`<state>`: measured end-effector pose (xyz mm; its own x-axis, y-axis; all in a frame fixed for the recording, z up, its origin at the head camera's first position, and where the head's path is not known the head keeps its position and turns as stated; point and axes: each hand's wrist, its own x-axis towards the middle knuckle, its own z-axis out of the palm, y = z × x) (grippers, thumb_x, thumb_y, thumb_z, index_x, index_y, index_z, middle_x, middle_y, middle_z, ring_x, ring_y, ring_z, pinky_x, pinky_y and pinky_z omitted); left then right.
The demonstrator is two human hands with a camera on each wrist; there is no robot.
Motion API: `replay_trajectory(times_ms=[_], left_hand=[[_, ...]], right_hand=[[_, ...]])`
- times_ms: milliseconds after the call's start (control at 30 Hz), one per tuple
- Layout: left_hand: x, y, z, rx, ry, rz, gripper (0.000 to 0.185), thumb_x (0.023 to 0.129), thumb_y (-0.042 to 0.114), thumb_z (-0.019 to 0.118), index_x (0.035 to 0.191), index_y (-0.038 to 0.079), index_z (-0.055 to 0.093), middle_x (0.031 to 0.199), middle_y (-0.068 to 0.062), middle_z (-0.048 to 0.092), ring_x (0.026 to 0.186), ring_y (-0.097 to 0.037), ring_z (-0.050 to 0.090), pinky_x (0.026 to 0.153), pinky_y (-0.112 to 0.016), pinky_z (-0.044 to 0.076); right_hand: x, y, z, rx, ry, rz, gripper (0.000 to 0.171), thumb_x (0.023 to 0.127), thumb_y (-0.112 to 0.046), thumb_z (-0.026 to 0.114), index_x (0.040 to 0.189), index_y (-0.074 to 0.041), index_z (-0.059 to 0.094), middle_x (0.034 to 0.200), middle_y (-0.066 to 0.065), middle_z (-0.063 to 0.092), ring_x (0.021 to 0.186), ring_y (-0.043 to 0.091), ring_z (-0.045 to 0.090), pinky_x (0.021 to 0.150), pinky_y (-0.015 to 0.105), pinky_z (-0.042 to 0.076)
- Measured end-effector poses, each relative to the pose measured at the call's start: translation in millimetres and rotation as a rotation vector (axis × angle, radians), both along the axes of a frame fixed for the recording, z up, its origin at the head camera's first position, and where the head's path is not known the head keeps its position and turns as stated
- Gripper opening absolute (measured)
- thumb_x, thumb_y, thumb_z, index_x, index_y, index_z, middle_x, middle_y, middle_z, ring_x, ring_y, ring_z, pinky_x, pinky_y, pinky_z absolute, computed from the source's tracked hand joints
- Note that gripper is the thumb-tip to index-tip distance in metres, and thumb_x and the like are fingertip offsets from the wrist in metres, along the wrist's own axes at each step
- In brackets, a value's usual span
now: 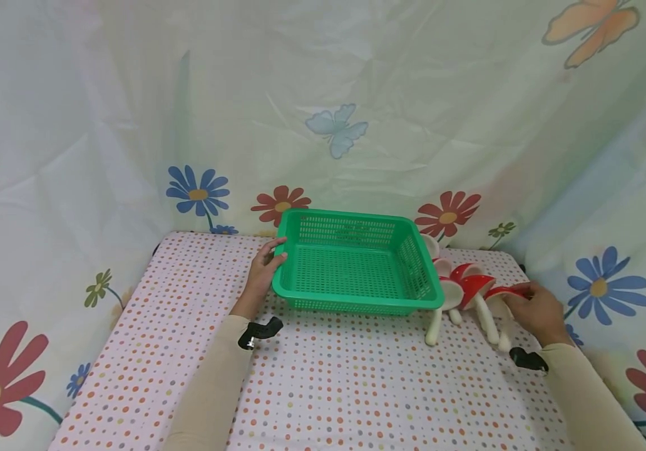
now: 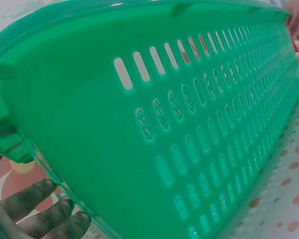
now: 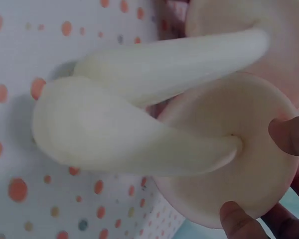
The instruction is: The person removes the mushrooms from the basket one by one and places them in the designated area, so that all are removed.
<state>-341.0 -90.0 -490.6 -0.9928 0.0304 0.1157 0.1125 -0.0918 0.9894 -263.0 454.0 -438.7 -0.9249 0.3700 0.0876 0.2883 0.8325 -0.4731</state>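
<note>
On the dotted tablecloth [image 1: 357,388] sits an empty green basket [image 1: 351,266]; left hand [image 1: 262,270] grips its rim; right hand [image 1: 538,308] pinches a toy mushroom [image 1: 506,293].

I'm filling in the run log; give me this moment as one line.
left hand: holds green basket rim | right hand: grips rightmost toy mushroom cap | basket: empty, on dotted tablecloth
</note>
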Motion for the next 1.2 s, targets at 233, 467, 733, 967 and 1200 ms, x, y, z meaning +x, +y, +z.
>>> replay_trajectory(times_ms=[233,467,733,967,1200], left_hand=[[-1.9,3,2.5,0.018,0.003,-0.023,0.042,0.1,0.022,0.058,0.142,0.022,0.053,0.159,-0.003,0.033,0.147,-0.032,0.032,0.114,-0.054,0.034],[-6.7,10,-0.9,0.002,0.021,-0.033,0.042,0.101,0.023,0.057,0.142,0.023,0.052,0.157,-0.003,0.036,0.144,-0.03,0.037,0.112,-0.053,0.036],[-9.8,17,-2.7,0.011,0.021,-0.028,0.041,0.101,0.023,0.057,0.141,0.023,0.053,0.157,-0.003,0.037,0.142,-0.03,0.039,0.111,-0.053,0.037],[-7.6,21,-3.9,0.007,0.013,-0.027,0.041,0.1,0.023,0.058,0.141,0.024,0.053,0.16,-0.001,0.031,0.148,-0.032,0.03,0.115,-0.054,0.033],[-8.3,16,2.3,0.026,0.007,-0.039,0.04,0.1,0.025,0.057,0.14,0.029,0.053,0.161,0.002,0.03,0.151,-0.028,0.025,0.117,-0.052,0.03]], right_hand=[[-2.9,-4,-9.2,-0.043,-0.044,-0.027,0.05,0.094,-0.022,0.056,0.128,0.013,0.046,0.125,0.036,0.049,0.098,0.044,0.052,0.065,0.04,0.053],[7.8,-2,4.3,0.005,-0.071,0.038,0.059,0.092,-0.024,0.057,0.133,0.016,0.04,0.13,0.042,0.041,0.107,0.052,0.048,0.08,0.059,0.051],[30.4,-5,14.8,-0.041,-0.066,0.014,0.065,0.097,-0.026,0.051,0.143,0.014,0.03,0.142,0.044,0.03,0.119,0.057,0.039,0.093,0.068,0.043],[67.4,-26,-9.8,-0.088,0.092,-0.048,0.059,0.096,-0.017,0.055,0.142,0.016,0.035,0.142,0.039,0.038,0.132,0.055,0.036,0.104,0.07,0.031],[84.6,-75,-1.9,-0.103,0.227,-0.006,0.052,0.096,-0.012,0.056,0.143,0.003,0.041,0.146,0.029,0.037,0.133,0.047,0.036,0.102,0.066,0.038]])
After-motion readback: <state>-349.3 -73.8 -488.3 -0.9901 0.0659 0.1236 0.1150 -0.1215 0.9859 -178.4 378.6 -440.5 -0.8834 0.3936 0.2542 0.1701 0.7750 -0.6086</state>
